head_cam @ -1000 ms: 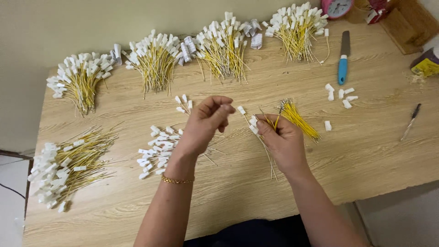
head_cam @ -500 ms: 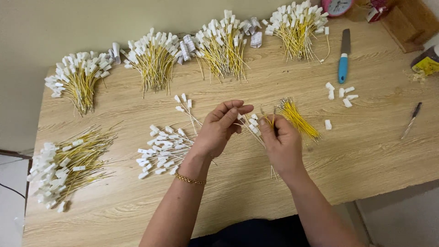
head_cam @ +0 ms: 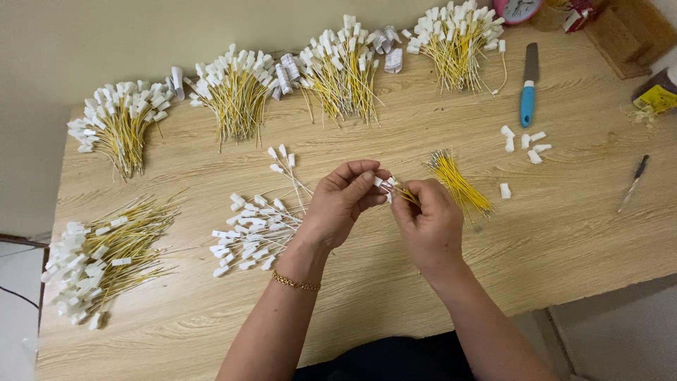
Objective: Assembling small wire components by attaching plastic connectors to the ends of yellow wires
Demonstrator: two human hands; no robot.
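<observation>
One small white connector [head_cam: 381, 183] sat pinched in our left hand [head_cam: 338, 204], fingertips closed on it, held above the middle of the tabletop [head_cam: 564, 240]. Our right hand [head_cam: 427, 222] was clamped on a thin yellow wire [head_cam: 407, 195], its tip meeting the connector; the two hands were almost touching. To do it well, we judged, we had to keep the connector steady, feed the wire straight in and not bend it. Just right of our hands lay the loose bundle of yellow wires [head_cam: 460, 183]; left of them, the heap of finished pieces [head_cam: 252, 231]. More bundles fanned along the far edge, with a blue-handled knife [head_cam: 528, 85] towards the far right corner. The joint itself was tiny and half hidden by fingers; we could not tell whether the wire was seated. The things at the far right corner were cut off.
</observation>
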